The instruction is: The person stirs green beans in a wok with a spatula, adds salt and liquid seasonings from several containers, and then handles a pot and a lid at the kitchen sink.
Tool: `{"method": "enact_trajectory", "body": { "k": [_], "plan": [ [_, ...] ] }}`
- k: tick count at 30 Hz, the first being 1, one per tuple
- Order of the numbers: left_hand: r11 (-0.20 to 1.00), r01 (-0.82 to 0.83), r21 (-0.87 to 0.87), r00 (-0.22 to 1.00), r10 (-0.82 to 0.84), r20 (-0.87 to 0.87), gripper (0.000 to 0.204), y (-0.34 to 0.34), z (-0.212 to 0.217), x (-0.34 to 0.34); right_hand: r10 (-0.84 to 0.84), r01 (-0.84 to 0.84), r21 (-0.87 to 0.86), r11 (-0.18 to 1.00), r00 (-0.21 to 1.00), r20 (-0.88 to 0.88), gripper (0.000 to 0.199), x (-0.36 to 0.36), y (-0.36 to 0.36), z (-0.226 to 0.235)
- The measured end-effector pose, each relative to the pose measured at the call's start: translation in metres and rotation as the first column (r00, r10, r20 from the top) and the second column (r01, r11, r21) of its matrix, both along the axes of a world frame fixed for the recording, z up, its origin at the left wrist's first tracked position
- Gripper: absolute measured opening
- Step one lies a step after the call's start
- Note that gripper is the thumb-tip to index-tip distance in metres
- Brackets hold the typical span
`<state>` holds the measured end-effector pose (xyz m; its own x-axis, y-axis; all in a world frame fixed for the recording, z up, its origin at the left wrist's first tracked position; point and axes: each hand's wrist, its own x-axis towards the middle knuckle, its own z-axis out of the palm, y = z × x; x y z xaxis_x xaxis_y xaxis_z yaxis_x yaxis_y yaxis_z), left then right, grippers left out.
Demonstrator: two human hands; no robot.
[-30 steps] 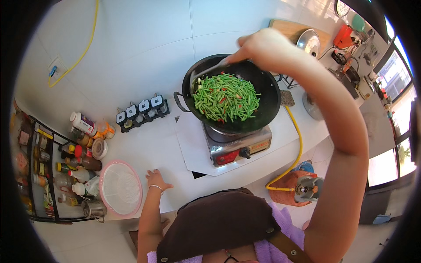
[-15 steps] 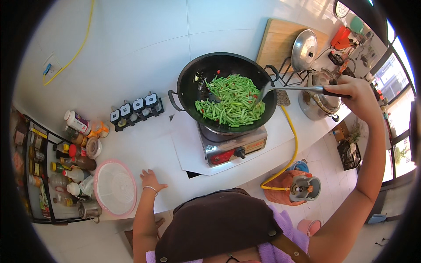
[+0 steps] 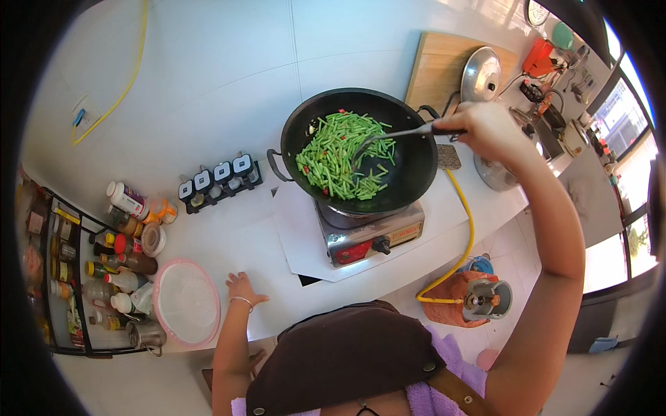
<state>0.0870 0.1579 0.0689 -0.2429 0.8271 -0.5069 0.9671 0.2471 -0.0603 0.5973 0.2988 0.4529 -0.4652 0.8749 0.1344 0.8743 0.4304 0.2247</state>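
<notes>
A black wok [image 3: 409,166] with two side handles sits on a single-burner gas stove [image 3: 371,239]. Cut green beans [image 3: 326,156] with bits of red chili lie heaped toward its left side. My right hand [image 3: 485,132] is closed around the dark grip of a metal spatula [image 3: 406,132], which reaches across the wok's right rim. Its blade is down among the beans and partly hidden by them. My left hand [image 3: 243,288], a bracelet at its wrist, rests on the white counter with its fingers spread, holding nothing, beside a pink-rimmed basket [image 3: 158,305].
Several bottles and jars [image 3: 128,263] crowd the left end by a black rack [image 3: 82,277]. A spice-jar set [image 3: 218,184] stands near the wall. A yellow hose [image 3: 471,229] runs to a gas cylinder [image 3: 485,299] on the floor. Behind the wok lean a cutting board [image 3: 433,69] and a lid [image 3: 480,73].
My right hand has moved left with the spatula, pushing the beans toward the wok's left side and baring its right part. My left hand stays in place on the counter.
</notes>
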Motion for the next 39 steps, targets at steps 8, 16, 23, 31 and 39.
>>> {"method": "enact_trajectory", "body": {
  "k": [8, 16, 23, 31, 39],
  "plan": [
    [0.998, -0.054, 0.01, 0.998, 0.054, 0.01, 0.116, 0.002, 0.006, 0.006, -0.594, 0.517, -0.543, 0.661, 0.803, 0.042, 0.022, 0.016, 0.086, 0.03],
    [0.993, -0.113, 0.039, 0.992, 0.111, 0.056, 0.117, -0.005, 0.01, 0.006, 0.02, -0.123, -0.445, 0.887, 0.973, -0.229, 0.04, 0.003, 0.068, 0.012],
    [0.996, -0.086, 0.017, 0.996, 0.086, -0.002, 0.118, 0.002, 0.006, 0.008, -0.274, 0.191, -0.402, 0.895, 0.949, -0.159, 0.031, 0.009, 0.118, 0.022],
    [0.996, -0.075, 0.051, 0.997, 0.074, 0.016, 0.119, -0.002, 0.001, 0.003, 0.006, -0.074, -0.395, 0.916, 0.985, -0.17, 0.041, -0.033, 0.077, 0.009],
    [0.998, -0.041, 0.038, 0.999, 0.041, -0.008, 0.123, -0.005, -0.003, 0.002, 0.081, -0.079, -0.029, 0.996, 0.995, 0.052, 0.044, 0.003, -0.051, 0.061]
  ]
}}
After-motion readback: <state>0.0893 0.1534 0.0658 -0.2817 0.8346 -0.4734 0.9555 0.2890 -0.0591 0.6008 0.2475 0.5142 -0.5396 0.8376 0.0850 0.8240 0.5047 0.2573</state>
